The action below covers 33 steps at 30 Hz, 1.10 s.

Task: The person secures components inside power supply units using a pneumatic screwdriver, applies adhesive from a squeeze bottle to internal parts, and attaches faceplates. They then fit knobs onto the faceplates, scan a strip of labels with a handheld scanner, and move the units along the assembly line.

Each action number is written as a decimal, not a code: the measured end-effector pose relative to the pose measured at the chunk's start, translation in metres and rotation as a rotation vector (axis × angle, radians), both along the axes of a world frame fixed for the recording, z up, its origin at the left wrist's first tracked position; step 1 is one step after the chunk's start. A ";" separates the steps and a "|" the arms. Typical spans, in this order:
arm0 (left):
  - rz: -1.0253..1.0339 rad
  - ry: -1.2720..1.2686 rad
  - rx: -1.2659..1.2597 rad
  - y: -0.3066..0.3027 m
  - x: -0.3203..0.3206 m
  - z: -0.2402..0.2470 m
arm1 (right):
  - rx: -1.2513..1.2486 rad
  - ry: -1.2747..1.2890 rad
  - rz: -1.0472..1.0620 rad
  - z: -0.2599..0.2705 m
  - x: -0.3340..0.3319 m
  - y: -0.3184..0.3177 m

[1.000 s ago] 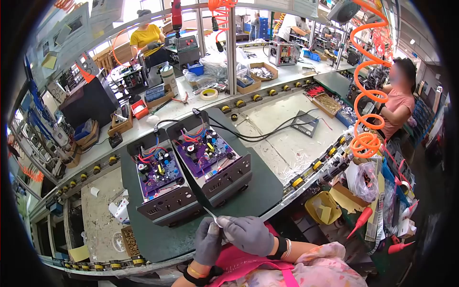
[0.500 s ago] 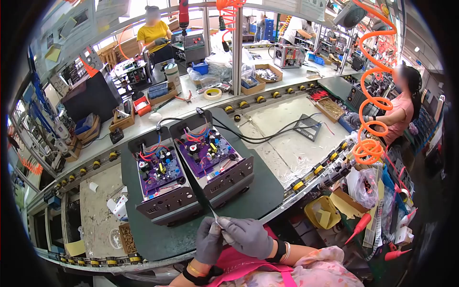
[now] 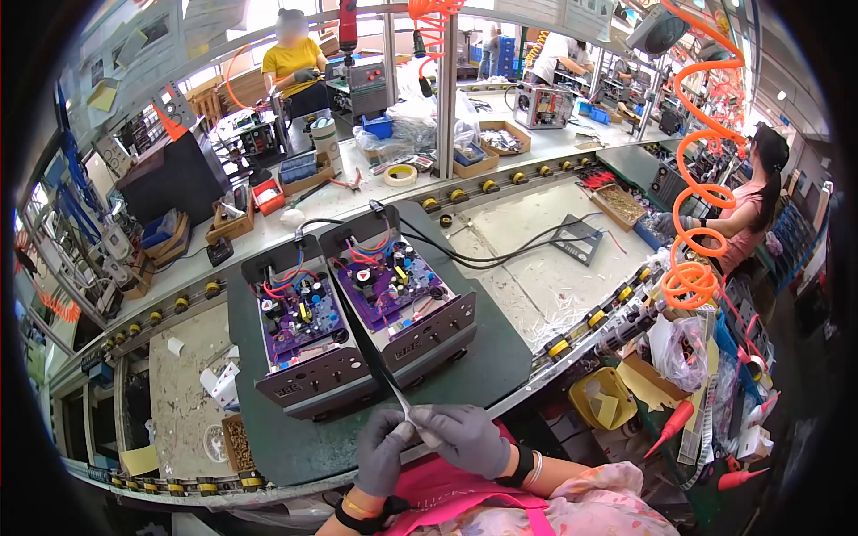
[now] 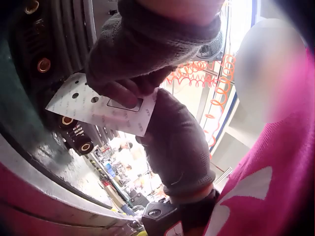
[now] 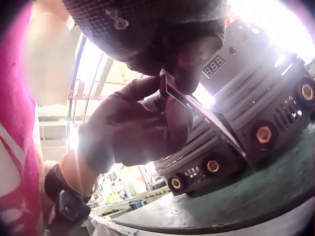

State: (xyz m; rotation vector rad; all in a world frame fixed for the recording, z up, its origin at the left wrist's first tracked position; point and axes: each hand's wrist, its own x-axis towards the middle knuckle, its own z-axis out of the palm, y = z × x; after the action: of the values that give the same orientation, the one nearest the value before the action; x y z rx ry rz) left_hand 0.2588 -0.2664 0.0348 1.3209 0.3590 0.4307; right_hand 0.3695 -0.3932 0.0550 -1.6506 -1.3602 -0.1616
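Both gloved hands meet at the near edge of the green board (image 3: pixel 492 348). The left hand (image 3: pixel 382 451) and the right hand (image 3: pixel 465 438) pinch a thin panel sticker (image 4: pixel 125 118) at its near end. Its face is dark in the head view; the white printed underside shows round holes and a rectangular window in the left wrist view. The sticker's far end points toward the gap between two open-topped electronic units (image 3: pixel 308 375) (image 3: pixel 420 335). Purple circuit boards (image 3: pixel 299 322) and coloured wires fill both units.
Black cables (image 3: pixel 483 259) run from the units to a flat dark panel (image 3: pixel 576 239) at the right. Roller rails (image 3: pixel 590 320) border the bench. A coiled orange hose (image 3: pixel 693 223) hangs at the right, above a yellow bin (image 3: pixel 603 397). Small screws fill a box (image 3: pixel 237 442) at the left.
The left hand has shifted slightly left, and more of the sticker's pale edge shows between the hands. The head view has turned a little. Both units stand where they were.
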 end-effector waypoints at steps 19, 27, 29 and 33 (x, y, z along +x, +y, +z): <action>0.049 -0.585 -0.891 0.029 -0.041 0.024 | 0.384 1.413 -0.104 -0.025 0.038 -0.020; 0.395 -0.425 -0.207 0.074 -0.075 0.025 | 0.342 1.164 -0.159 -0.017 0.028 -0.026; 0.427 -0.081 0.180 0.043 -0.062 0.044 | 0.198 0.995 -0.158 -0.010 0.017 -0.023; 0.074 0.061 1.027 0.010 -0.038 0.062 | 0.054 0.712 0.073 0.013 -0.010 0.002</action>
State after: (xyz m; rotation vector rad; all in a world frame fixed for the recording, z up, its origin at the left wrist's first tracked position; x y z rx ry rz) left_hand 0.2205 -0.2560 0.0964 2.3258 0.2321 0.6788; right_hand 0.3600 -0.3910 0.0675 -1.4101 -0.8532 0.3976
